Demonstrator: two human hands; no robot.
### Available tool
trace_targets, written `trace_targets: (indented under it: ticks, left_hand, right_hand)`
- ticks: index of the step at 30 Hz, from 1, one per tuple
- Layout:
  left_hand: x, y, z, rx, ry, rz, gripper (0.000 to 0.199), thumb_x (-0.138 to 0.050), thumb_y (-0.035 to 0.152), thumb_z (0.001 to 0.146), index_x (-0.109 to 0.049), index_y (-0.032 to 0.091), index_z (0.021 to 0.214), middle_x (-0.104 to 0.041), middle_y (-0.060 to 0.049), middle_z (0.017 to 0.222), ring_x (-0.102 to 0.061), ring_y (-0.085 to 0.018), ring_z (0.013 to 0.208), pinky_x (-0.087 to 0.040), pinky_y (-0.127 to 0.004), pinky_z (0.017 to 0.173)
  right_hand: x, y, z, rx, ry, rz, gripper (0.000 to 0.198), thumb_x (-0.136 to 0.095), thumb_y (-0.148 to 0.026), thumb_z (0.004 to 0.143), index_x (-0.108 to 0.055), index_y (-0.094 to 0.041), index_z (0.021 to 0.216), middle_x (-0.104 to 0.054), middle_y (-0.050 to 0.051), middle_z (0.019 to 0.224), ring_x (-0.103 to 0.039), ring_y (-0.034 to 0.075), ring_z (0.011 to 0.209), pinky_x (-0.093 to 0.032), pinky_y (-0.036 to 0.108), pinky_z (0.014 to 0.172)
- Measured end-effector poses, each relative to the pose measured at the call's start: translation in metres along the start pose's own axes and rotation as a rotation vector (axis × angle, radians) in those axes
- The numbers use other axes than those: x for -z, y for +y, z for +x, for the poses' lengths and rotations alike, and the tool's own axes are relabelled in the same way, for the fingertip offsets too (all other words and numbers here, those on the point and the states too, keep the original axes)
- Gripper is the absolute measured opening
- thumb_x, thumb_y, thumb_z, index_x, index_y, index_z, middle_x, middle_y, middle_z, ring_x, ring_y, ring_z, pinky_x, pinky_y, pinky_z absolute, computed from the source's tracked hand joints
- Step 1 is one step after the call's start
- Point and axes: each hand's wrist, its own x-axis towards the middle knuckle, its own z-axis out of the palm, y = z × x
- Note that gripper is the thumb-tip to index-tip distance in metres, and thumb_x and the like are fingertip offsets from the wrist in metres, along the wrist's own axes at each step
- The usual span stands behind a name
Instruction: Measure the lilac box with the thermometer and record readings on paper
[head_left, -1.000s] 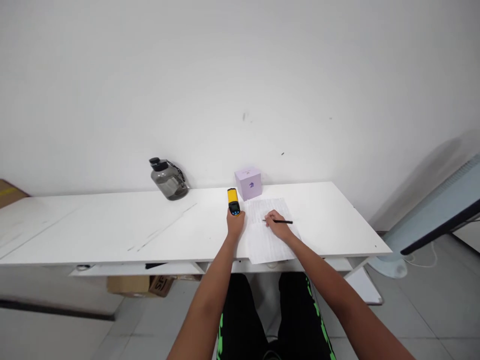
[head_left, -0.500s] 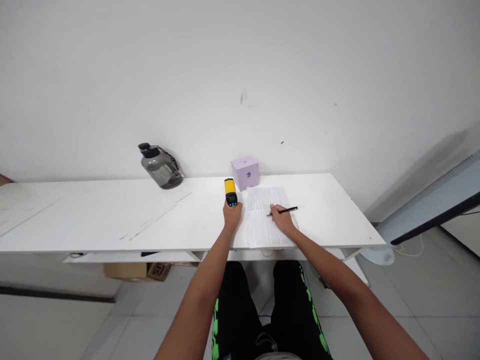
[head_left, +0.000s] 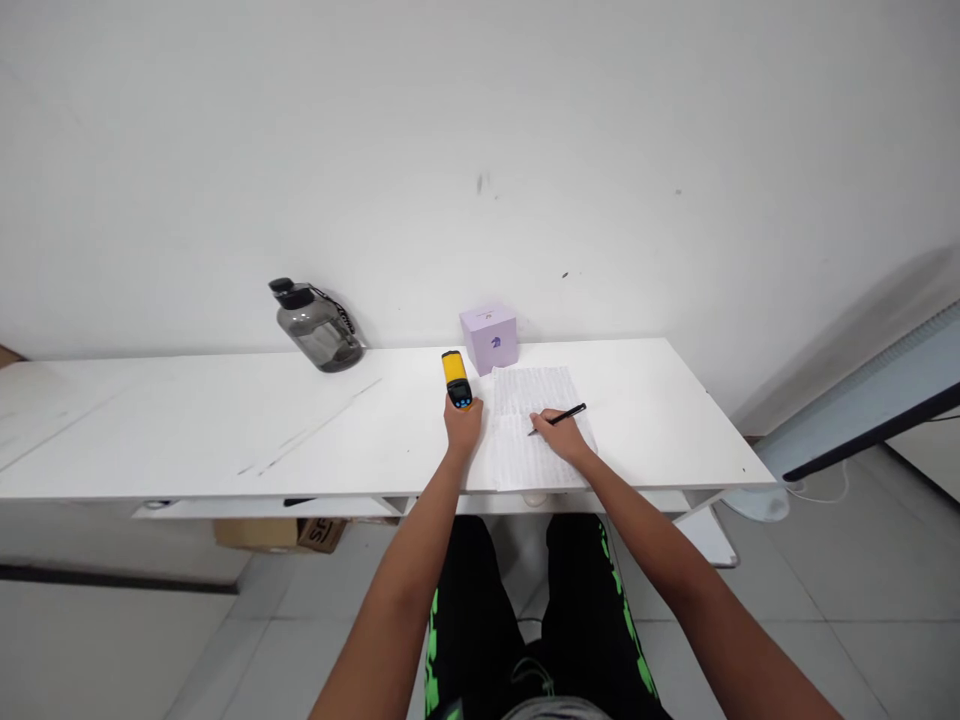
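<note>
My left hand (head_left: pixel 463 426) is closed round the handle of a yellow and black infrared thermometer (head_left: pixel 454 368), whose small screen and blue buttons face up at me. Between the fingers of my right hand (head_left: pixel 561 434) is a black pen (head_left: pixel 574 411), its tip down at a sheet of paper (head_left: pixel 529 460) covered in faint lines of writing. The right hand rests on that paper. Just behind the paper sits a lilac box (head_left: pixel 491 342) with a small dark purple emblem on its front.
A grey see-through water bottle (head_left: pixel 319 335) with a black lid stands left on the white table (head_left: pixel 187 420), against the wall. Below the table is a cardboard box (head_left: pixel 259 534). Off the right end stands a tall pale appliance (head_left: pixel 847 400), its cable on the floor.
The right hand and pen have shifted slightly left across the paper. The thermometer has tilted a little to the left in my left hand. The whole view has moved slightly.
</note>
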Motion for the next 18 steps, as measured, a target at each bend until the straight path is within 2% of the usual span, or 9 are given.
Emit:
trace_targets:
  ticks: [11,18]
  left_hand:
    - [0.0006,-0.0005,0.0003,0.015,0.007,0.004,0.025,-0.065,0.025,0.066,-0.055,0.02,0.089,-0.059,0.0,0.08,-0.057,-0.016,0.074,-0.046,-0.032,0.074]
    - [0.0011,0.0014,-0.0008,0.023,-0.002,0.016,0.028,-0.065,0.025,0.067,-0.055,0.02,0.093,-0.059,-0.001,0.082,-0.058,-0.016,0.078,-0.046,-0.032,0.075]
  right_hand:
    - [0.0,0.0044,0.0015,-0.005,-0.044,-0.018,0.037,-0.054,-0.048,0.081,-0.051,-0.021,0.056,-0.046,-0.001,0.056,-0.044,0.016,0.06,-0.034,0.029,0.057]
    - [-0.0017,0.0058,0.0021,-0.006,0.002,-0.018,0.038,-0.053,-0.05,0.081,-0.049,-0.021,0.056,-0.045,-0.002,0.057,-0.045,0.016,0.061,-0.034,0.029,0.059]
